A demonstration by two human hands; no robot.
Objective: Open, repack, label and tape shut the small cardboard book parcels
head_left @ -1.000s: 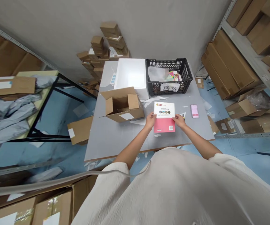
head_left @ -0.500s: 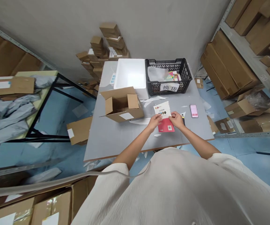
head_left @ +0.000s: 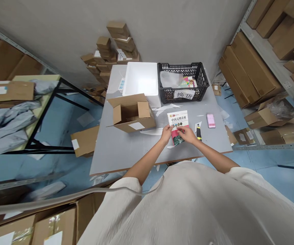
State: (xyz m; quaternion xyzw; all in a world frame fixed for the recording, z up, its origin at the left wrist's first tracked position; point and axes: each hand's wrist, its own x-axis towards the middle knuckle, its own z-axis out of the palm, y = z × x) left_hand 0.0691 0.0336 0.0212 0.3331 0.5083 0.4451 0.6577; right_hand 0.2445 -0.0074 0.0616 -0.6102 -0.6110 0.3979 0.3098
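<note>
A book (head_left: 177, 118) with a white upper cover, dark Chinese lettering and a red-and-green lower part lies front side up above the grey table. My left hand (head_left: 166, 133) grips its left edge, the thumb on the cover. Across the lower middle of the cover rests my right hand (head_left: 187, 134), fingers stretched out and touching it, hiding part of the picture. Just right of that hand lies a black-and-yellow utility knife (head_left: 199, 132) on a scrap of white paper. Farther right is a pink-screened phone (head_left: 211, 120).
An open cardboard box (head_left: 134, 117) stands left of the book. Behind are a white foam box (head_left: 141, 78) and a black plastic crate (head_left: 184, 93) holding books and plastic wrap. Paper scraps litter the grey table (head_left: 116, 149). Shelves with cartons (head_left: 248, 73) flank the right.
The book was spread with its red back cover below; now its front cover faces up. My right hand has shifted left onto the cover, uncovering the utility knife.
</note>
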